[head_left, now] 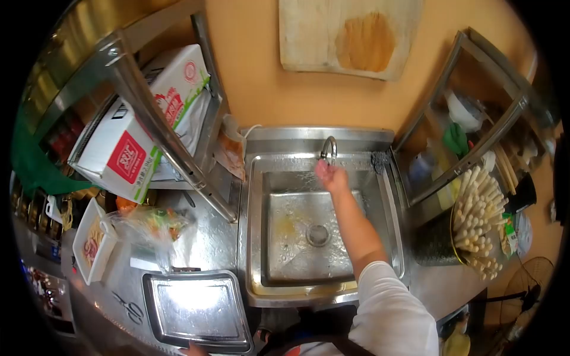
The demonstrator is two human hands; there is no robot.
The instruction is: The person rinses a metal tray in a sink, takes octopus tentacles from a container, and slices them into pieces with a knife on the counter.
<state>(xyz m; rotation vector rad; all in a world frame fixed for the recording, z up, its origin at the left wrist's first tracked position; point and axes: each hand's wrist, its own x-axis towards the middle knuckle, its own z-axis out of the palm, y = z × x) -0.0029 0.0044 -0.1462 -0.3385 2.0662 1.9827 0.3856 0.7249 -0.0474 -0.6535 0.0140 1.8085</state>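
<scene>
My right hand reaches over the steel sink and is at the curved faucet. Its fingers are bunched near the spout, and what they hold, if anything, is too small to make out. Below the hand, the basin is wet, with a yellowish patch left of the round drain. At the bottom edge, a small part of my left hand shows by the near rim of a shiny metal tray; its fingers are mostly hidden.
Scissors, a white container and plastic bags lie on the left counter. Boxes fill the left shelf. A pot of pale sticks stands right of the sink; a cutting board hangs above.
</scene>
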